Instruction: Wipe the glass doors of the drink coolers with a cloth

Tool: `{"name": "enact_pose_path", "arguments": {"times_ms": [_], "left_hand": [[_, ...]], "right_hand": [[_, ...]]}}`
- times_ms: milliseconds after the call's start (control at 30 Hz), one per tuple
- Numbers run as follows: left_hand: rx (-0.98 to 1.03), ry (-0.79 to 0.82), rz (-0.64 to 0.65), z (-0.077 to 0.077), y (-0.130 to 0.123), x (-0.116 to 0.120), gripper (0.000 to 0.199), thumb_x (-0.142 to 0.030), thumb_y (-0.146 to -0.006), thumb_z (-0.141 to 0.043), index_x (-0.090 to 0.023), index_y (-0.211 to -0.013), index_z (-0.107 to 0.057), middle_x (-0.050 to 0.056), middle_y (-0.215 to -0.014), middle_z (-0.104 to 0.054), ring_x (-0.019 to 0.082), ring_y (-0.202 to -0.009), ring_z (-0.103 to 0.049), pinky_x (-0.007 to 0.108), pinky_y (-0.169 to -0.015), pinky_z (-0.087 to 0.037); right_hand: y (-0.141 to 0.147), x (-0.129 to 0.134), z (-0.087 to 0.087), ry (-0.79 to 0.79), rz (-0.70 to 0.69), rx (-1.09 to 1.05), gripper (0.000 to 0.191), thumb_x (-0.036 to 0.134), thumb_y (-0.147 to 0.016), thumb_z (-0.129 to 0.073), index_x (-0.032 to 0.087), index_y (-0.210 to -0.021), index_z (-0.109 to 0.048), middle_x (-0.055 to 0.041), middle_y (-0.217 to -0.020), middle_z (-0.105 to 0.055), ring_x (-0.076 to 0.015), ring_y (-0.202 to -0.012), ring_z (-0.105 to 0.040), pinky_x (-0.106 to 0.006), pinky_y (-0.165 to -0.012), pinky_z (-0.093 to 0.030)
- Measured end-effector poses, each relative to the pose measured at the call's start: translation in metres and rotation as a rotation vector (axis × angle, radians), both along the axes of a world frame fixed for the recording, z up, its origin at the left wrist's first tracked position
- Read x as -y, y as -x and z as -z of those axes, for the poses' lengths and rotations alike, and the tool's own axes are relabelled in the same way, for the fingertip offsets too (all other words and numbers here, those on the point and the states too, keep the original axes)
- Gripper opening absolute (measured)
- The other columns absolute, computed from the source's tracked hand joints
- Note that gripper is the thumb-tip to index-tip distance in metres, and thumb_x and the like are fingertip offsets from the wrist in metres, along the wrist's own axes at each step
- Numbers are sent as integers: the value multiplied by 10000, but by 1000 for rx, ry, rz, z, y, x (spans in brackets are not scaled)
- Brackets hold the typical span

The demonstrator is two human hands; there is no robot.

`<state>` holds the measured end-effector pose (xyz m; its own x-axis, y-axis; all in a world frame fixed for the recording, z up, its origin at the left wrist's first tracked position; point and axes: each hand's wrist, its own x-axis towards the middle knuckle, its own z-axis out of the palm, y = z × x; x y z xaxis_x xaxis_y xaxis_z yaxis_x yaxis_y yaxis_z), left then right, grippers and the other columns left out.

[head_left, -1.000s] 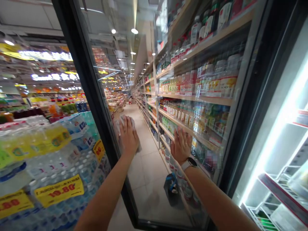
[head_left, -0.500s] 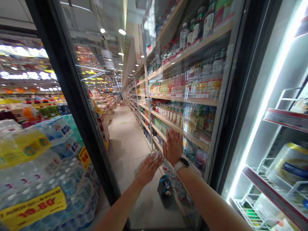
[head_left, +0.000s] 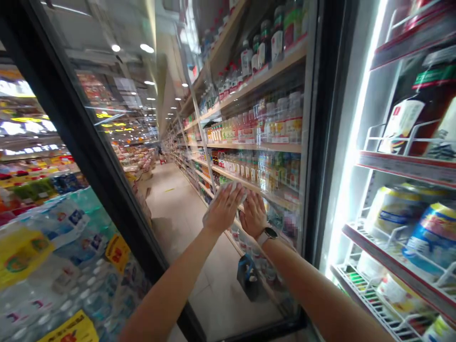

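A crumpled white cloth [head_left: 231, 188] is pressed against a black-framed glass refrigerator door [head_left: 167, 95] under the left hand [head_left: 223, 210]. The right hand [head_left: 252, 214], holding nothing, rests with fingers spread on the same pane just beside it, the hands slightly apart, a pale smartwatch [head_left: 267, 235] on its wrist. Right of the door, lit wire shelves [head_left: 402, 166] carry round cans [head_left: 431, 237]; left of it stand shrink-wrapped packs of water bottles [head_left: 53, 247].
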<state>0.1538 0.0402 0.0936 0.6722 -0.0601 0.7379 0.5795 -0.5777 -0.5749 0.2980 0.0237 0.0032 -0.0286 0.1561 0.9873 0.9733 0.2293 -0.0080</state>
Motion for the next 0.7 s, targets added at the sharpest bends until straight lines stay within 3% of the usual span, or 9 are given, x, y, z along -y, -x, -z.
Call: {"name": "enact_pose_path", "arguments": {"times_ms": [100, 267, 400, 533, 600, 700], "left_hand": [[10, -25, -12, 17, 2, -3, 601, -117, -938, -414, -114, -1529, -298, 99, -1563, -372, 242, -1517, -120, 415, -1223, -278], [39, 17, 27, 18, 2, -8, 635, -120, -937, -409, -120, -1549, -241, 125, -1563, -362, 250, -1498, -215, 424, -1217, -281], [96, 99, 196, 13, 2, -7, 696, -205, -949, -363, -62, -1565, -72, 198, -1614, -208, 289, -1507, -180, 463, -1185, -330], [74, 263, 404, 0, 28, -1, 676, -251, -968, -277, -133, -1577, -9, 173, -1647, -85, 279, -1510, -167, 466, -1159, -371], [106, 275, 382, -7, 50, -1, 661, -222, -973, -272, -180, -1582, -18, 145, -1650, -87, 259, -1508, -175, 453, -1170, -354], [240, 135, 154, -12, 81, -5, 677, -173, -964, -346, -210, -1581, -70, 122, -1631, -172, 262, -1508, -158, 505, -1226, -214]], "right_hand": [[-5, 7, -1, 46, 6, 31, 585, 216, -952, -376, 142, -1528, -305, -156, -1514, -459, -264, -1446, -353, -490, -1183, -276], [0, 28, -15, 139, -104, -51, 649, 178, -974, -288, 152, -1589, -83, -150, -1591, -331, -246, -1489, -272, -500, -1176, -323], [18, 34, -30, 157, -273, -37, 632, 235, -1003, -249, 169, -1595, -35, -128, -1631, -244, -237, -1490, -268, -473, -1175, -347], [41, 34, -37, 165, -335, -51, 618, 299, -1017, -257, 162, -1593, -79, -119, -1637, -228, -249, -1499, -243, -476, -1171, -347], [56, 33, -38, 184, -286, -108, 626, 320, -1019, -290, 165, -1592, -90, -123, -1643, -203, -272, -1510, -202, -515, -1179, -312], [82, 30, -43, 201, -168, -203, 683, 360, -1009, -368, 152, -1592, -80, -156, -1651, -139, -327, -1521, -123, -593, -1173, -259]]}}
